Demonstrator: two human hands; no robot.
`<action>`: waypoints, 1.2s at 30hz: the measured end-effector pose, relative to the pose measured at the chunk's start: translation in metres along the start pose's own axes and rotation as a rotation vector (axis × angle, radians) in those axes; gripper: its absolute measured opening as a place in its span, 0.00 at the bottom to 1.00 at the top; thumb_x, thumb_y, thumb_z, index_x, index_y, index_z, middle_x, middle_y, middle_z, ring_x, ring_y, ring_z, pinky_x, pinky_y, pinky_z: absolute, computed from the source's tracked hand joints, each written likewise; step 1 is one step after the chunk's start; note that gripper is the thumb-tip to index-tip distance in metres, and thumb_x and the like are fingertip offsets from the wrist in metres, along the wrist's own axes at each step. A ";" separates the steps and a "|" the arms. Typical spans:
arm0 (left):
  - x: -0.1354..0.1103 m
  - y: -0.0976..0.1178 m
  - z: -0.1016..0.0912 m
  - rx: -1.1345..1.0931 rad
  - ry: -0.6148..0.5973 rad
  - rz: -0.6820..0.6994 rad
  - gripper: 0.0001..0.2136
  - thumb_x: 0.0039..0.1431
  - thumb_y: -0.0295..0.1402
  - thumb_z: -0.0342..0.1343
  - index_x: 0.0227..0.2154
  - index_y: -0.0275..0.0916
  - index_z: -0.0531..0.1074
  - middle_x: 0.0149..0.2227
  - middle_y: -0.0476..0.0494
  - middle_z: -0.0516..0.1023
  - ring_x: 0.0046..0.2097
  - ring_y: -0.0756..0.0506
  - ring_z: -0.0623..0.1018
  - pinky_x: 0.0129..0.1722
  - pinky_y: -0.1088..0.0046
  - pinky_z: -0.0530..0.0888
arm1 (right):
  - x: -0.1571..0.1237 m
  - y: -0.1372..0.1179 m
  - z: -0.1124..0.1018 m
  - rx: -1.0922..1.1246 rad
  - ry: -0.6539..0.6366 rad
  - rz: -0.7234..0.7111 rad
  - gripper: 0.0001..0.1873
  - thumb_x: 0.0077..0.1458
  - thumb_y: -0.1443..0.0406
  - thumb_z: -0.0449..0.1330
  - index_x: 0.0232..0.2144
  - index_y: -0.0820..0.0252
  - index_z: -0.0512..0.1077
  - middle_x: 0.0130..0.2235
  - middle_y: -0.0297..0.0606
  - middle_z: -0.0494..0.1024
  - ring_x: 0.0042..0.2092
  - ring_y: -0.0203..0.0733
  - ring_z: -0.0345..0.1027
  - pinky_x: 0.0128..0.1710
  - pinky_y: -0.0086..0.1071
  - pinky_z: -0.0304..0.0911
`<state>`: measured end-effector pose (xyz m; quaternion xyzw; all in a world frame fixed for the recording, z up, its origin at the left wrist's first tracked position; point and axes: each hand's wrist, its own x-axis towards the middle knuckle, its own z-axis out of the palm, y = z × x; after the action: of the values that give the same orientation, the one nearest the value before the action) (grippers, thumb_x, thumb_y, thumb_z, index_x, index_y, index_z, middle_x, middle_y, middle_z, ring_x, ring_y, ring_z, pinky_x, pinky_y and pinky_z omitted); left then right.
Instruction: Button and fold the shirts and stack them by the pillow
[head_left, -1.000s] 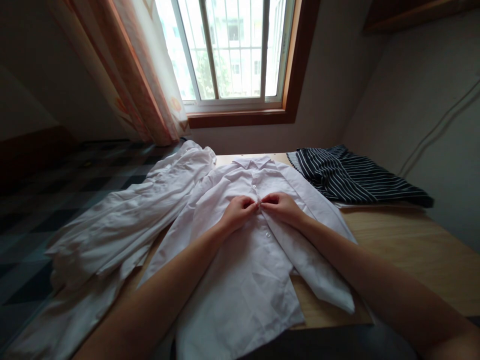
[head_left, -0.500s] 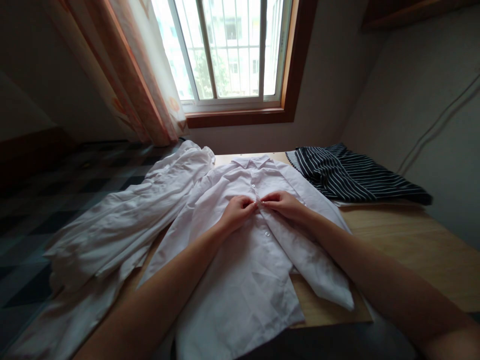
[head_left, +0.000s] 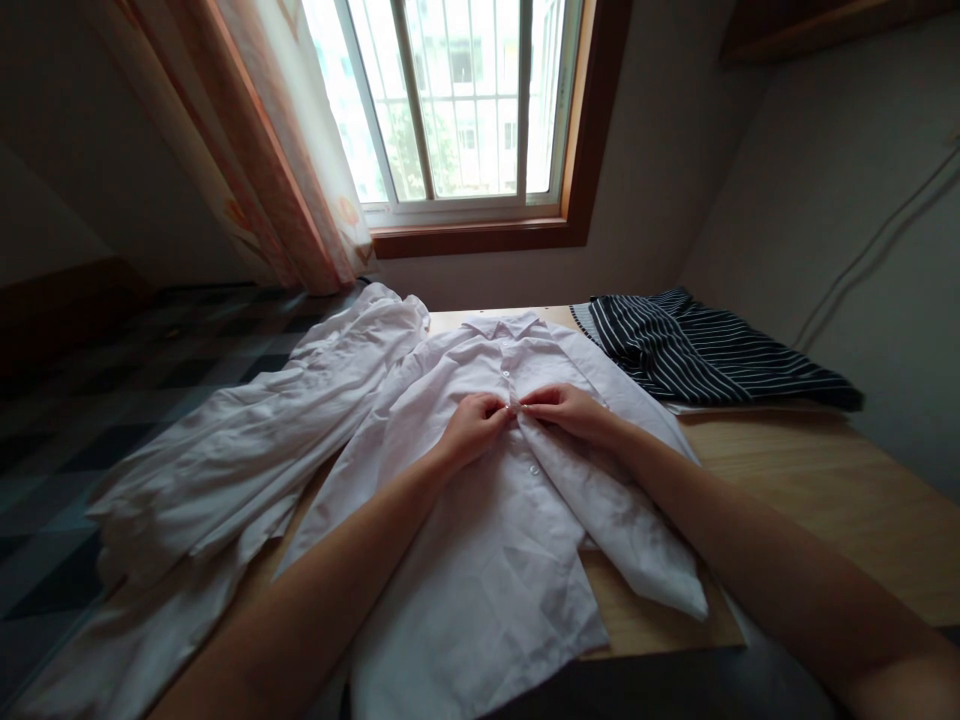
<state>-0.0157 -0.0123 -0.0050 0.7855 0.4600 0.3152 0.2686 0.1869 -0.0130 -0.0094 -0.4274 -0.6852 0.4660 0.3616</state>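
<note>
Currently I have the left hand (head_left: pixel 474 425) and the right hand (head_left: pixel 574 410) close together over the front of a white shirt (head_left: pixel 465 560), each pinching its fabric along the button line; I can't tell whether a button is caught between the fingertips. The shirt lies face up on the wooden surface (head_left: pixel 810 480), collar toward the window (head_left: pixel 472 110), its lower part reaching past the near edge. Rumpled white clothes (head_left: pixel 240 450) lie beside it on the left, a striped garment (head_left: pixel 712 350) on the right.
</note>
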 end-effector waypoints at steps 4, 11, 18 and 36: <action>-0.001 0.002 0.000 0.009 0.003 0.006 0.13 0.59 0.36 0.54 0.22 0.37 0.74 0.26 0.49 0.75 0.30 0.49 0.71 0.31 0.74 0.65 | 0.000 0.000 -0.001 -0.064 -0.028 -0.046 0.15 0.54 0.56 0.60 0.30 0.62 0.80 0.24 0.33 0.77 0.25 0.34 0.64 0.24 0.26 0.58; -0.002 0.006 0.000 -0.013 0.011 0.004 0.12 0.59 0.35 0.54 0.23 0.37 0.75 0.27 0.47 0.77 0.31 0.48 0.73 0.33 0.74 0.67 | 0.004 0.004 0.002 -0.103 0.033 -0.126 0.09 0.50 0.64 0.62 0.34 0.60 0.80 0.34 0.37 0.83 0.35 0.40 0.74 0.37 0.30 0.67; 0.001 0.004 0.001 -0.020 0.009 0.001 0.14 0.60 0.33 0.48 0.22 0.37 0.74 0.27 0.46 0.77 0.33 0.46 0.75 0.36 0.73 0.68 | 0.001 0.004 0.017 -0.252 0.160 -0.202 0.06 0.51 0.70 0.60 0.32 0.59 0.78 0.31 0.35 0.81 0.33 0.38 0.73 0.36 0.29 0.65; 0.005 -0.002 0.006 0.025 0.047 -0.052 0.13 0.57 0.34 0.51 0.20 0.37 0.71 0.23 0.49 0.73 0.30 0.48 0.71 0.32 0.75 0.65 | -0.007 -0.011 0.035 -0.462 0.319 -0.191 0.03 0.52 0.71 0.61 0.29 0.60 0.74 0.30 0.35 0.76 0.31 0.37 0.70 0.35 0.30 0.64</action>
<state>-0.0104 -0.0076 -0.0084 0.7690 0.4903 0.3206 0.2559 0.1557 -0.0329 -0.0106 -0.5000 -0.7448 0.1885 0.3997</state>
